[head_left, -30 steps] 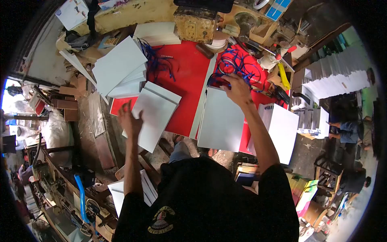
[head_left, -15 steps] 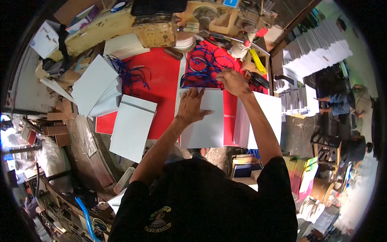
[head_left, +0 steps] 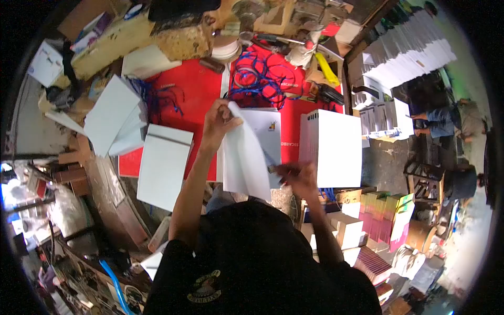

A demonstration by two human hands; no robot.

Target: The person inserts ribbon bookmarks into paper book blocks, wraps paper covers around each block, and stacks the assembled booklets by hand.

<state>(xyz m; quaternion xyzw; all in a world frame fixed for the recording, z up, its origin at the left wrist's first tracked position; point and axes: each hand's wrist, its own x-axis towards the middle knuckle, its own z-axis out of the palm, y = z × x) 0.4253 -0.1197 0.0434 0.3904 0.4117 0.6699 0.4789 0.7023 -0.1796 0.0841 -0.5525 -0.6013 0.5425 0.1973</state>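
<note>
White sheet [head_left: 245, 160] curls above the red board [head_left: 197, 86], hiding part of a printed page [head_left: 269, 131]. The left hand [head_left: 219, 123] clamps its top edge between fingers; the right hand [head_left: 300, 179], motion-blurred near its lower edge, leaves finger closure unclear.

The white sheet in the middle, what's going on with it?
A person's left hand grips a white sheet near its upper edge, and it curls up over a page with a small printed emblem. The right hand is by the sheet's lower right side, too blurred to tell whether it touches. White stacks lie on either side, one to the left and one to the right, with tangled blue cords beyond on the red surface.
</note>
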